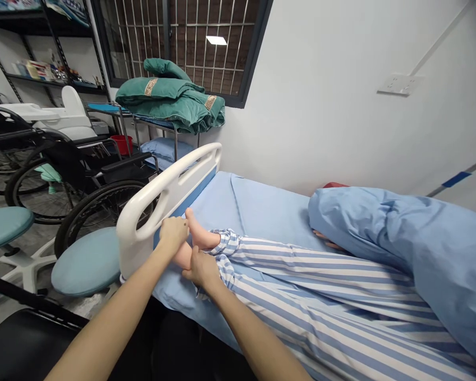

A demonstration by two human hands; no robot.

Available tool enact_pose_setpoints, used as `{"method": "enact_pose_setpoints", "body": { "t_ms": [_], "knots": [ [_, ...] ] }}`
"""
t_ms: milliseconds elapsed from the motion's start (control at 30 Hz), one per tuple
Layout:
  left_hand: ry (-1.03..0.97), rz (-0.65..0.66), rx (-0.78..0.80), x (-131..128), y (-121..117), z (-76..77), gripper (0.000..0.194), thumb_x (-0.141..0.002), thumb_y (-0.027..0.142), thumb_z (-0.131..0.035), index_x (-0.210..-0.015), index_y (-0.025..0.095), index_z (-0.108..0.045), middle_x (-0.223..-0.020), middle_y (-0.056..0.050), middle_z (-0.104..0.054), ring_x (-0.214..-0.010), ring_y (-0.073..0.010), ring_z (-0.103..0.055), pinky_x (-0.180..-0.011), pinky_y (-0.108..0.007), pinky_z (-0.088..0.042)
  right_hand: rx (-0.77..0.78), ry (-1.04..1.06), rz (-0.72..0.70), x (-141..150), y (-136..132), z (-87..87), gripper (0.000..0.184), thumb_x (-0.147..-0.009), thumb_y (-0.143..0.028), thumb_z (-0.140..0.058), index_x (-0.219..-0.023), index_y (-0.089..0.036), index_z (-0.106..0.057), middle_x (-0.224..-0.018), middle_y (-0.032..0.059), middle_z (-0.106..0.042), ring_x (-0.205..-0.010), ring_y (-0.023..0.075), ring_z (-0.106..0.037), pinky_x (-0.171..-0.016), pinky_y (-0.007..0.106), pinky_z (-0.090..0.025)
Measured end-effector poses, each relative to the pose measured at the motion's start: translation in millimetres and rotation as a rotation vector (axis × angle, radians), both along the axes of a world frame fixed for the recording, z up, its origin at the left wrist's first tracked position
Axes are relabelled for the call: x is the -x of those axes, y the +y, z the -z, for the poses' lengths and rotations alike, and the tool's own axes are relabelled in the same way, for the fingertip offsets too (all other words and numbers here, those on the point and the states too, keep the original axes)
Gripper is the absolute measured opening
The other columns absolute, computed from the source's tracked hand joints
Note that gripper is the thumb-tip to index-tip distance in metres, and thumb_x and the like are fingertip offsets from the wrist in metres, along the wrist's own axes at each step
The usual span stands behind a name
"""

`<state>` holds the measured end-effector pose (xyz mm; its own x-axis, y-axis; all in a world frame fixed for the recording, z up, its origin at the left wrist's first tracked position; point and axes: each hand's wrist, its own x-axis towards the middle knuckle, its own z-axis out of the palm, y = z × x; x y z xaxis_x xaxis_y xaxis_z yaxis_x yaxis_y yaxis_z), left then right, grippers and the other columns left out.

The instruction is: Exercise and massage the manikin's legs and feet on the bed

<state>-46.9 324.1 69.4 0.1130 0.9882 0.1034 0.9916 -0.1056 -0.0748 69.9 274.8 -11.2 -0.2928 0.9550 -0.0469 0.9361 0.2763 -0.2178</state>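
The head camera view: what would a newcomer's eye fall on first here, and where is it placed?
Most likely, left of centre, the left hand on the near bare foot and the right hand at its ankle. Next, the blue-and-white striped trousers, running across the bed to the lower right. Beyond the white footboard, folded green bedding stands out before the barred window.

1. White wall (301,116), socket panel (400,84) at right.
2. Barred window (210,58), dark frame (256,53), light patch (216,40) on glass.
3. Black shelving (27,24), upper left, loaded.
4. Black wheelchair (69,164) near round teal stools (87,262).
5. Grey floor (43,233).
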Motion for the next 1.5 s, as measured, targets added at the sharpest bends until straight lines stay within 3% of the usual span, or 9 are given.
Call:
{"method": "enact_pose_setpoints", "body": {
  "t_ms": [200,333,567,867,1033,1233,1367,1500],
  "knots": [
    [-0.133,-0.151,-0.158,3.2,-9.2,10.0,0.04,-0.087,0.031,-0.031,-0.094,0.013,-0.066,-0.082,-0.015,-0.068,-0.078,-0.0261,-0.065,-0.066,-0.033,-0.043,-0.005,-0.008,0.006,1.0,-0.8,-0.7,0.046,-0.065,-0.037,-0.064,-0.101,-0.015,-0.044,-0.089,0.0134,-0.065,-0.076,0.0282,-0.065,-0.061,0.034,-0.046],
    [-0.255,-0.246,-0.271,9.9,-18.5,25.0,0.04,-0.089,0.032,-0.027,-0.089,0.017,-0.063,-0.083,-0.011,-0.068,-0.076,-0.0214,-0.063,-0.065,-0.029,-0.04,0.003,0.003,0.001,0.6,-0.2,-0.6,0.054,-0.063,-0.039,-0.065,-0.105,-0.014,-0.044,-0.091,0.0135,-0.065,-0.076,0.0292,-0.064,-0.059,0.034,-0.045],
    [-0.305,-0.178,-0.369,17.9,-28.2,41.6,0.035,-0.091,0.031,-0.025,-0.091,0.019,-0.058,-0.09,-0.008,-0.066,-0.08,-0.0176,-0.061,-0.069,-0.027,-0.039,-0.023,0.007,-0.006,-0.6,0.7,5.9,0.055,-0.063,-0.042,-0.064,-0.105,-0.014,-0.043,-0.091,0.0121,-0.065,-0.076,0.028,-0.064,-0.059,0.033,-0.044],
    [-0.062,-0.107,-0.134,22.5,-21.5,14.8,0.04,-0.088,0.026,-0.028,-0.095,0.01,-0.064,-0.081,-0.016,-0.068,-0.077,-0.0268,-0.064,-0.063,-0.034,-0.043,0.007,0.002,0.005,1.7,1.2,1.6,0.053,-0.062,-0.041,-0.065,-0.104,-0.015,-0.043,-0.093,0.0137,-0.065,-0.079,0.0277,-0.064,-0.059,0.032,-0.044],
    [0.039,0.027,-0.002,18.3,-9.6,0.9,0.033,-0.085,0.017,-0.036,-0.087,0.01,-0.069,-0.084,-0.017,-0.068,-0.08,-0.0246,-0.064,-0.067,-0.032,-0.043,-0.03,-0.002,0.015,2.2,0.4,4.3,0.048,-0.062,-0.037,-0.064,-0.101,-0.015,-0.045,-0.091,0.0142,-0.065,-0.076,0.0284,-0.065,-0.06,0.033,-0.045],
    [0.132,0.065,0.187,3.5,15.5,1.3,0.015,-0.074,0.018,-0.059,-0.077,0.012,-0.072,-0.073,-0.016,-0.068,-0.085,-0.0285,-0.063,-0.073,-0.034,-0.042,-0.022,0.009,-0.016,0.6,-0.6,0.6,0.048,-0.064,-0.041,-0.062,-0.101,-0.014,-0.046,-0.093,0.015,-0.065,-0.078,0.0296,-0.064,-0.062,0.034,-0.045],
    [0.155,0.065,0.264,-0.2,28.5,4.3,0.018,-0.074,0.029,-0.061,-0.078,0.016,-0.073,-0.071,-0.015,-0.069,-0.088,-0.0296,-0.062,-0.074,-0.035,-0.042,-0.012,0.015,-0.007,0.1,-0.5,-2.7,0.047,-0.064,-0.039,-0.061,-0.101,-0.013,-0.046,-0.092,0.0152,-0.065,-0.077,0.0286,-0.064,-0.062,0.034,-0.045],
    [0.175,0.079,0.3,-0.9,33.4,4.9,0.016,-0.07,0.026,-0.064,-0.078,0.017,-0.073,-0.074,-0.015,-0.069,-0.087,-0.0312,-0.062,-0.075,-0.037,-0.042,0.025,0.04,-0.006,-0.9,0.1,-6.3,0.052,-0.064,-0.039,-0.061,-0.106,-0.013,-0.045,-0.094,0.0159,-0.065,-0.075,0.0274,-0.064,-0.06,0.032,-0.045]
  ]
}}
